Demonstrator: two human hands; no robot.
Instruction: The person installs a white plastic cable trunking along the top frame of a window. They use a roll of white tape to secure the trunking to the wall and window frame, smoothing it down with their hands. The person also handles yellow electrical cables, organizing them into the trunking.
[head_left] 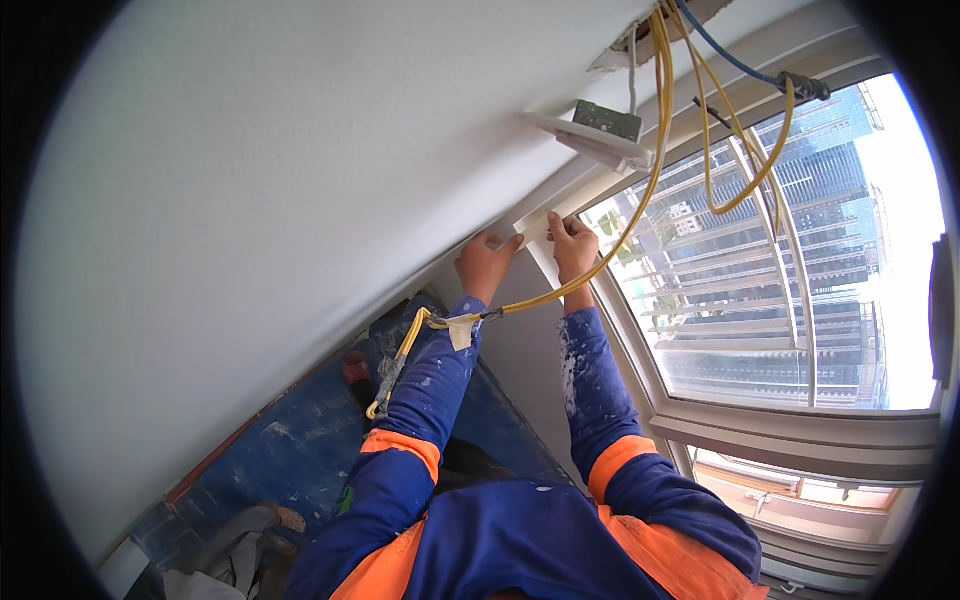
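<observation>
From where I stand, the pale, smooth wall (240, 200) fills the whole left side of the room, meeting the light window frame (622, 335) in a narrow corner, and that is where both hands are. A thin whitish strip (537, 230) lies at that corner between them. The left hand (486, 266) is curled, thumb reaching toward the strip; the right hand (573, 248) has thumb and forefinger drawn close at its other side. I can't tell how firmly either one grips it. Yellow wires (655, 190) drop from a ragged opening (615, 52), sweeping past the right hand and across the left sleeve (430, 375), which is spattered with white paint. A white plate (585, 140) with a dark green box (607, 120) hangs up there too. Beyond the glass stand tall buildings (810, 190). Below, the blue floor covering (270, 455) is smudged with pale marks, grey cloth (240, 545) heaped at lower left.
</observation>
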